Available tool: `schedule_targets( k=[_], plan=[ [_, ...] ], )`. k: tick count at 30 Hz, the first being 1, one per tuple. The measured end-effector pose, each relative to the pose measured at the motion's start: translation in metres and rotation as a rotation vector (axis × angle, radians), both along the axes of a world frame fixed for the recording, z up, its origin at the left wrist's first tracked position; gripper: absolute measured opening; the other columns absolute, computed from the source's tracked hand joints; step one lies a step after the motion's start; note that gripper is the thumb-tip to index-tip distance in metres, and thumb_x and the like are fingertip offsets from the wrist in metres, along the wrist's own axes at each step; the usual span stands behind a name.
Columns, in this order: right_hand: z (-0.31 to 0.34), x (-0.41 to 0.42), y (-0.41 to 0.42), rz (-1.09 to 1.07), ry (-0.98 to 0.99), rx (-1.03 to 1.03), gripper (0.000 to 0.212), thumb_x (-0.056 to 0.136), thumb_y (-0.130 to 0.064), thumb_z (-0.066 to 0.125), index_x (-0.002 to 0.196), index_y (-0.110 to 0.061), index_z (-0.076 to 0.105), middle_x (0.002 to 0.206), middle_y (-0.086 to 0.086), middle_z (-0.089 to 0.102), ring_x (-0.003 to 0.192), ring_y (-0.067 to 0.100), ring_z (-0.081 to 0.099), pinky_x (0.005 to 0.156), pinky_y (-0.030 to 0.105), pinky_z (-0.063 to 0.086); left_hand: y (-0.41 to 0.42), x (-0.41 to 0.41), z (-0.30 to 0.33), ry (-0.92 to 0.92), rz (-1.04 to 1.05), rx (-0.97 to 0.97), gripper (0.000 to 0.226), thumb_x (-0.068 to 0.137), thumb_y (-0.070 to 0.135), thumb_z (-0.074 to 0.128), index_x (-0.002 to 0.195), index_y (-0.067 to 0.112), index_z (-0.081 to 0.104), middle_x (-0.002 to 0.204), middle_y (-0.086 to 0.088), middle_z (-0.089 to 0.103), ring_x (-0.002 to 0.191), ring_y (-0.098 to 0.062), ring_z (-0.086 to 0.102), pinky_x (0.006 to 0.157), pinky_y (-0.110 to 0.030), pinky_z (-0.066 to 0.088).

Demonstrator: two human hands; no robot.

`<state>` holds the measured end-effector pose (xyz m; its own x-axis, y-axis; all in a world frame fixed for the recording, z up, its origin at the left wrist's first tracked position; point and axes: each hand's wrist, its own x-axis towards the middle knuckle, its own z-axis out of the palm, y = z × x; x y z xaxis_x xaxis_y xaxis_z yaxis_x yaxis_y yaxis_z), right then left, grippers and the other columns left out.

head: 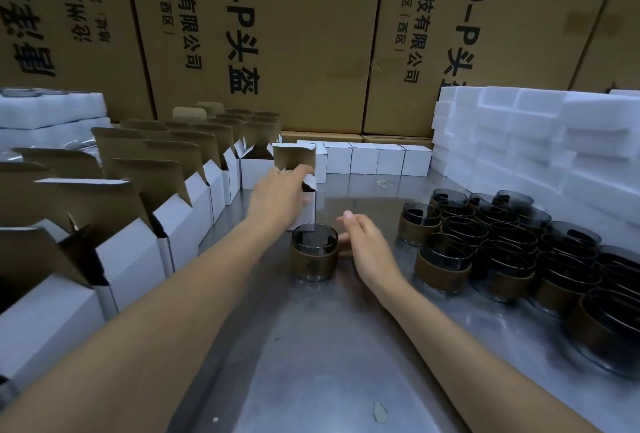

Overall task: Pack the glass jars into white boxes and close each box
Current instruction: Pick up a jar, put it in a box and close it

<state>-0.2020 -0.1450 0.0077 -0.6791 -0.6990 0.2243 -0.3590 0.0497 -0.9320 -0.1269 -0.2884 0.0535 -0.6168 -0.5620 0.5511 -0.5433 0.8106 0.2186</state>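
Note:
A smoky glass jar (314, 252) with a brown band stands alone on the metal table (346, 346) in front of me. Just behind it an open white box (309, 205) stands upright with its brown-lined lid (294, 157) raised. My left hand (277, 195) grips this box at its top edge, fingers curled over the opening. My right hand (367, 245) hovers just right of the jar, fingers straight and relaxed, holding nothing. Whether its fingertips touch the jar is unclear.
Rows of open white boxes (194, 197) line the left side. Closed white boxes (377, 159) sit along the back. Several banded glass jars (502, 245) are stacked at the right, below piles of white foam blocks (540, 141). Tall brown cartons (277, 34) form the back wall.

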Motion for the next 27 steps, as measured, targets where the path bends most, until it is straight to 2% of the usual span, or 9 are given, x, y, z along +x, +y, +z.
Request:
schedule_targets(
  k=[4, 9, 12, 15, 17, 19, 21, 23, 27],
  plan=[
    [0.001, 0.0, 0.002, -0.072, -0.021, -0.066, 0.026, 0.1, -0.036, 0.039, 0.106, -0.019, 0.057, 0.068, -0.004, 0.063, 0.072, 0.009, 0.064, 0.074, 0.032, 0.051, 0.036, 0.0, 0.007, -0.009, -0.095, 0.003, 0.037, 0.09, 0.025, 0.063, 0.126, 0.025, 0.054, 0.105, 0.001, 0.068, 0.106, -0.021, 0.055, 0.073, -0.034, 0.044],
    [0.006, -0.003, 0.009, -0.173, -0.066, -0.184, 0.034, 0.094, -0.04, 0.054, 0.121, -0.019, 0.05, 0.097, -0.008, 0.057, 0.088, 0.005, 0.054, 0.073, 0.02, 0.041, 0.073, 0.006, 0.018, -0.075, -0.127, -0.007, 0.026, 0.092, 0.027, 0.06, 0.118, 0.028, 0.061, 0.11, 0.002, 0.068, 0.106, -0.022, 0.058, 0.074, -0.032, 0.044],
    [0.007, -0.002, 0.01, -0.119, -0.093, -0.191, 0.05, 0.091, -0.046, 0.055, 0.132, -0.019, 0.043, 0.125, -0.003, 0.051, 0.114, 0.01, 0.049, 0.089, 0.024, 0.037, 0.088, 0.016, 0.013, 0.141, -0.234, 0.108, 0.024, 0.094, 0.014, 0.053, 0.112, 0.025, 0.066, 0.107, 0.002, 0.069, 0.101, -0.019, 0.062, 0.084, -0.037, 0.053],
    [0.006, -0.001, 0.011, -0.101, -0.083, -0.167, 0.06, 0.088, -0.05, 0.058, 0.136, -0.018, 0.042, 0.131, -0.002, 0.051, 0.115, 0.009, 0.047, 0.091, 0.024, 0.036, 0.088, 0.026, 0.003, 0.479, -0.222, 0.22, 0.025, 0.094, 0.01, 0.052, 0.107, 0.025, 0.067, 0.107, 0.009, 0.064, 0.094, -0.008, 0.059, 0.077, -0.019, 0.049],
    [0.006, 0.0, 0.01, -0.117, -0.065, -0.141, 0.064, 0.085, -0.053, 0.06, 0.136, -0.018, 0.042, 0.131, -0.001, 0.051, 0.116, 0.011, 0.048, 0.091, 0.025, 0.036, 0.079, 0.03, -0.001, 0.547, -0.124, 0.398, 0.027, 0.093, 0.019, 0.057, 0.118, 0.027, 0.061, 0.119, 0.008, 0.058, 0.104, -0.008, 0.057, 0.084, -0.019, 0.045],
    [0.006, 0.001, 0.008, -0.131, -0.056, -0.122, 0.066, 0.083, -0.055, 0.06, 0.136, -0.019, 0.042, 0.129, -0.001, 0.052, 0.117, 0.013, 0.049, 0.091, 0.025, 0.037, 0.069, 0.033, -0.006, 0.515, -0.079, 0.693, 0.046, 0.091, 0.036, 0.061, 0.134, 0.022, 0.052, 0.134, 0.004, 0.053, 0.124, -0.016, 0.05, 0.095, -0.027, 0.04],
    [0.007, 0.002, 0.007, -0.143, -0.032, -0.088, 0.068, 0.081, -0.059, 0.06, 0.134, -0.019, 0.044, 0.124, -0.003, 0.052, 0.112, 0.012, 0.05, 0.089, 0.026, 0.038, 0.065, 0.035, -0.011, 0.49, -0.135, 0.895, 0.053, 0.087, 0.046, 0.063, 0.132, 0.02, 0.056, 0.13, 0.002, 0.059, 0.125, -0.017, 0.051, 0.093, -0.024, 0.041],
    [0.007, 0.001, 0.007, -0.152, -0.017, -0.066, 0.066, 0.079, -0.062, 0.06, 0.128, -0.02, 0.048, 0.119, -0.003, 0.051, 0.104, 0.009, 0.049, 0.084, 0.025, 0.038, 0.064, 0.035, -0.017, 0.47, -0.171, 0.905, 0.047, 0.083, 0.05, 0.066, 0.12, 0.022, 0.066, 0.115, 0.004, 0.067, 0.115, -0.015, 0.058, 0.09, -0.025, 0.046],
    [0.007, 0.001, 0.005, -0.189, -0.009, -0.059, 0.055, 0.078, -0.063, 0.059, 0.112, -0.021, 0.049, 0.112, -0.003, 0.048, 0.099, 0.009, 0.049, 0.081, 0.025, 0.038, 0.062, 0.035, -0.017, 0.46, -0.065, 0.844, 0.052, 0.076, 0.061, 0.067, 0.106, 0.02, 0.066, 0.105, 0.003, 0.067, 0.102, -0.014, 0.061, 0.085, -0.028, 0.049]
  ],
)
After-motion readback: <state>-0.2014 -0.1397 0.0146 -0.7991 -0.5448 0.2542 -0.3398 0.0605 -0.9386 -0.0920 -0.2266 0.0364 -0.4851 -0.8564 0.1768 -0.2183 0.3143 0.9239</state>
